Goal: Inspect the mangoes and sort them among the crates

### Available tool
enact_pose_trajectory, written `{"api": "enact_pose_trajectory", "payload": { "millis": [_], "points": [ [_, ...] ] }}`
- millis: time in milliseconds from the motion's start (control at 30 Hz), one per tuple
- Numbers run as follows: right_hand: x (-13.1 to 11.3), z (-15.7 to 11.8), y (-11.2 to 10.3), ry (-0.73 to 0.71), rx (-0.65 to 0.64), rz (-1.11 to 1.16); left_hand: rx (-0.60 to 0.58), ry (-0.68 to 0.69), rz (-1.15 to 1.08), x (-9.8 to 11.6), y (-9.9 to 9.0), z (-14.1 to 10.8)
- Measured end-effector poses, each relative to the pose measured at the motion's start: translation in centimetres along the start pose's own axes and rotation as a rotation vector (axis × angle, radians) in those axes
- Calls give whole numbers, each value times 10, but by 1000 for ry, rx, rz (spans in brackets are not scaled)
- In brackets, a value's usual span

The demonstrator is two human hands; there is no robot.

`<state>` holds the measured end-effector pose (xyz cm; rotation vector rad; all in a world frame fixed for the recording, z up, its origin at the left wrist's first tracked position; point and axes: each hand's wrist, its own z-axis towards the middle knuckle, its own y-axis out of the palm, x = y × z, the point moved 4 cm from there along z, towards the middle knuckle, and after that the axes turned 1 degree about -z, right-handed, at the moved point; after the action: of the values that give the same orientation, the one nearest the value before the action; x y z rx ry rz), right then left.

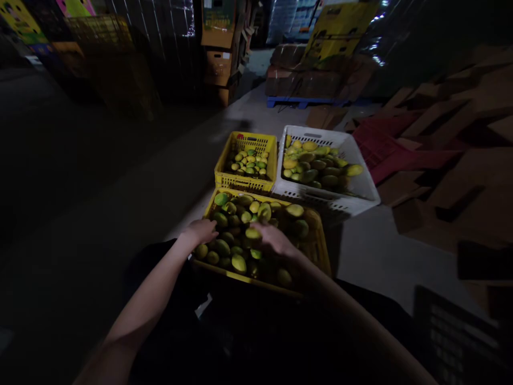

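Note:
Directly before me is a yellow crate [324,251] of green and yellow lemons [239,263], several of them large and oval. My right hand [276,239] is over the middle of this crate, its fingers closed on a yellow-green lemon [253,233]. At the crate's left edge, my left hand [201,232] reaches over the fruit with its fingers stretched out and a little apart. I see nothing held in it. Dim light hides part of the fruit under my right forearm.
Behind stand a smaller yellow crate [223,176] of small lemons and a white crate [360,195] of larger yellow-green fruit. Flattened cardboard [452,198] and a red crate [385,155] lie at right. Stacked boxes [217,67] and a blue pallet [296,101] are farther back.

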<state>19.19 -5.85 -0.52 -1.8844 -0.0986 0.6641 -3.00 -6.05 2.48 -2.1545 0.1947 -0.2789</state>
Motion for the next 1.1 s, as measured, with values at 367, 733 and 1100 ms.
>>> {"api": "enact_pose_trajectory", "payload": {
  "millis": [367,733,1100],
  "points": [
    [62,-55,-83,209,674,1696,-104,76,21,37,30,37],
    [44,-59,-77,204,625,1903,-79,-1,39,36,84,92],
    [58,-79,-70,288,547,1849,-59,50,-32,86,90,110]
  ]
}}
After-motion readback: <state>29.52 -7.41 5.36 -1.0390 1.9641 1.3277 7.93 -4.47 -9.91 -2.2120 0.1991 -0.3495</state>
